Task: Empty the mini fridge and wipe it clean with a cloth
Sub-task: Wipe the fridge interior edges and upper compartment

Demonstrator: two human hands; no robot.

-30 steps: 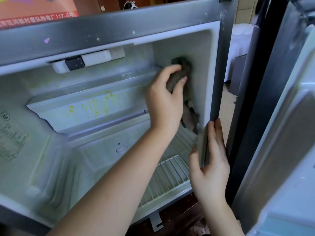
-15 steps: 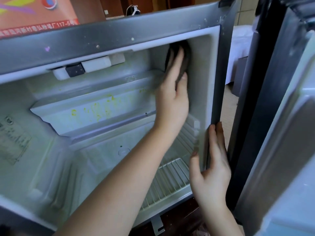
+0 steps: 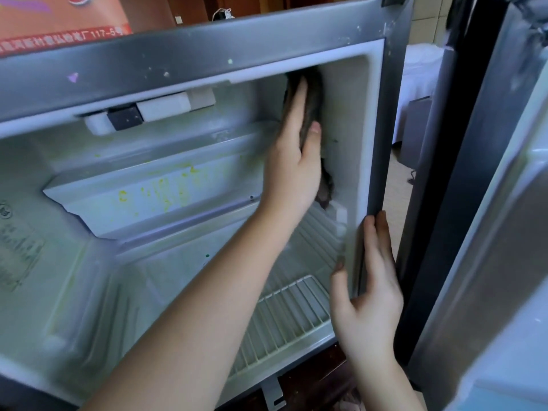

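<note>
The left hand [image 3: 292,170] has slid the cloth [image 3: 311,96] up the right inner wall of the fridge [image 3: 207,51] to its top corner, fingers flat together. The right hand [image 3: 367,298] curls round its front edge. Yellow stains [image 3: 160,188] still await wiping.

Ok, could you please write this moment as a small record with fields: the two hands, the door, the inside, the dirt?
left hand: fingers straight, presses the dark cloth on the right inner wall, near the top
right hand: grips the right front edge of the mini fridge
door: open, at the right
inside: no food visible; wire shelf low at the right
dirt: yellow stains on the back panel
</note>
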